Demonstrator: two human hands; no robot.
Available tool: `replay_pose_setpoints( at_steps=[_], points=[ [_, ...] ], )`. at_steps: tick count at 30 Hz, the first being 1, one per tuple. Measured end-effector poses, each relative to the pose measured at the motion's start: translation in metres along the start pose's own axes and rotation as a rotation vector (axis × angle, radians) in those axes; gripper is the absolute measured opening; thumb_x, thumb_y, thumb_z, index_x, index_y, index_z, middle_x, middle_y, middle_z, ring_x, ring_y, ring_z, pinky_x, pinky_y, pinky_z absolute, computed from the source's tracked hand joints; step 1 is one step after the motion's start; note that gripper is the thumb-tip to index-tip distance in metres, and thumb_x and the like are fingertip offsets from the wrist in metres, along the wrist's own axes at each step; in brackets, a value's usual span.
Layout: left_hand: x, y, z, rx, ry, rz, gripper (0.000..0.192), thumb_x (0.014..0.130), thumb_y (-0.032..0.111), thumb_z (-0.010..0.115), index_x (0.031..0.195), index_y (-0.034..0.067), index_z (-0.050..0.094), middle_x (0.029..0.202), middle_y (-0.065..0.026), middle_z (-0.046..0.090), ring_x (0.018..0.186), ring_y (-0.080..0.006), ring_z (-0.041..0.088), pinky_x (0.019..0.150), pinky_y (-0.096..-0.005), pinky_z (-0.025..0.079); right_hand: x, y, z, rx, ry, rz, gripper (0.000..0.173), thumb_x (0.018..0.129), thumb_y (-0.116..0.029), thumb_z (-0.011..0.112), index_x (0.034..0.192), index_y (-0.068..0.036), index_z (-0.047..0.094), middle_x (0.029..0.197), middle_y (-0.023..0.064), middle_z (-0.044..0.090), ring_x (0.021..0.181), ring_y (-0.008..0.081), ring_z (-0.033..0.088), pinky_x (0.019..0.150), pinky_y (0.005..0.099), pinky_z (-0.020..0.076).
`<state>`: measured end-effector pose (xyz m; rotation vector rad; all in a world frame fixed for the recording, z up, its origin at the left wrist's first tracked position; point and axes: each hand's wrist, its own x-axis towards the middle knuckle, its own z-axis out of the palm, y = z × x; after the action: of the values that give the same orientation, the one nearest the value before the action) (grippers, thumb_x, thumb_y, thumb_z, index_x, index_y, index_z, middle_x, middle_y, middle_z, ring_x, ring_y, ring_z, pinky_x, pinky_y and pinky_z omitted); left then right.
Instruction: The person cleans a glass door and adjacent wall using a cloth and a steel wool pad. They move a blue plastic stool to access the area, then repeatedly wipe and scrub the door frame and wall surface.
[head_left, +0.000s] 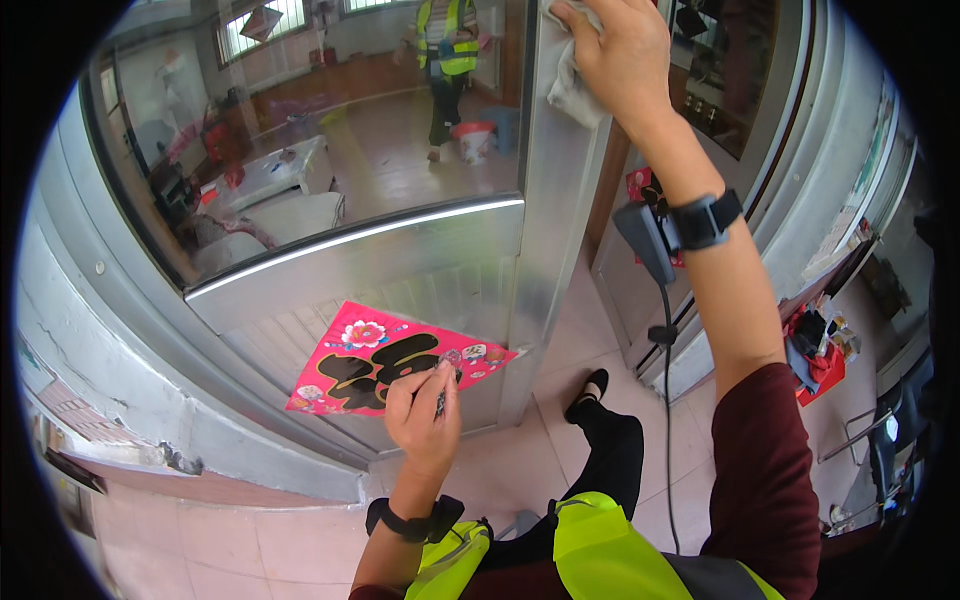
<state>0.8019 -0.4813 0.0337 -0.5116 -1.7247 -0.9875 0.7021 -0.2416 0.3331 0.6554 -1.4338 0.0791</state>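
Observation:
My right hand (626, 56) grips a white cloth (577, 94) against the upper part of the door's metal frame (559, 150). Lower down, my left hand (424, 416) is in front of a pink paper decoration (349, 367) with a black character and flowers, stuck to the door's lower panel. Between its fingers is a small, dark, shiny wad (441, 403), mostly covered; its material is not plain, though it resembles steel wool. Above the panel, the door's glass pane (360, 127) spans the upper left. A black strap circles each wrist.
A second door leaf (622, 277) stands to the right. A black cable (667, 435) hangs from my right wrist device. In the glass appear a person in a yellow vest (450, 37) and a bucket (474, 141). A red box of odds and ends (821, 375) sits at right.

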Motion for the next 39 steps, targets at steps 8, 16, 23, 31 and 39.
replay_pose_setpoints(
  at_steps=[8, 16, 23, 31, 39],
  points=[
    [0.003, 0.001, 0.001, -0.030, 0.018, -0.011, 0.024, 0.068, -0.005, 0.079, 0.089, 0.003, 0.071, 0.083, -0.0070, 0.063, 0.070, -0.0213, 0.059, 0.062, -0.0307, 0.047, -0.184, -0.089, -0.021, 0.085, -0.413, 0.091, 0.015, 0.066, 0.001, 0.059, 0.079, -0.006, 0.060, 0.089, 0.0109, 0.059, 0.079, 0.0303, 0.058, 0.068, 0.0419, 0.0469],
    [-0.012, -0.027, -0.034, 0.023, -0.046, -0.067, 0.019, 0.069, -0.004, 0.078, 0.085, 0.004, 0.070, 0.081, -0.0072, 0.062, 0.069, -0.0222, 0.059, 0.061, -0.0308, 0.047, -0.220, -0.115, -0.029, 0.160, -0.485, 0.173, 0.018, 0.065, 0.002, 0.065, 0.082, -0.004, 0.061, 0.087, 0.0108, 0.058, 0.076, 0.0304, 0.058, 0.064, 0.0396, 0.0461],
    [-0.005, -0.092, -0.106, 0.140, -0.026, -0.135, 0.017, 0.070, 0.000, 0.078, 0.083, 0.005, 0.070, 0.080, -0.0062, 0.062, 0.067, -0.0225, 0.059, 0.056, -0.0317, 0.047, -0.187, -0.216, 0.009, 0.600, -0.558, -0.005, 0.020, 0.061, 0.000, 0.070, 0.079, -0.007, 0.065, 0.084, 0.0079, 0.056, 0.070, 0.0292, 0.057, 0.058, 0.0368, 0.0439],
    [0.017, -0.097, -0.202, 0.187, -0.033, -0.320, 0.017, 0.071, 0.003, 0.077, 0.086, 0.007, 0.070, 0.080, -0.0047, 0.062, 0.064, -0.0215, 0.059, 0.054, -0.0325, 0.047, -0.116, -0.332, 0.089, 0.987, -0.706, -0.023, 0.019, 0.062, -0.003, 0.072, 0.078, -0.009, 0.063, 0.085, 0.0059, 0.054, 0.069, 0.0276, 0.057, 0.057, 0.0373, 0.0442],
    [0.066, -0.065, -0.356, 0.091, -0.064, -0.412, 0.015, 0.072, 0.004, 0.077, 0.086, 0.007, 0.071, 0.079, -0.0043, 0.062, 0.065, -0.0215, 0.060, 0.054, -0.0324, 0.048, 0.007, -0.439, 0.100, 1.196, -0.894, -0.149, 0.019, 0.065, -0.005, 0.073, 0.080, -0.011, 0.063, 0.087, 0.0050, 0.056, 0.072, 0.0275, 0.059, 0.061, 0.0373, 0.0476]
  ],
)
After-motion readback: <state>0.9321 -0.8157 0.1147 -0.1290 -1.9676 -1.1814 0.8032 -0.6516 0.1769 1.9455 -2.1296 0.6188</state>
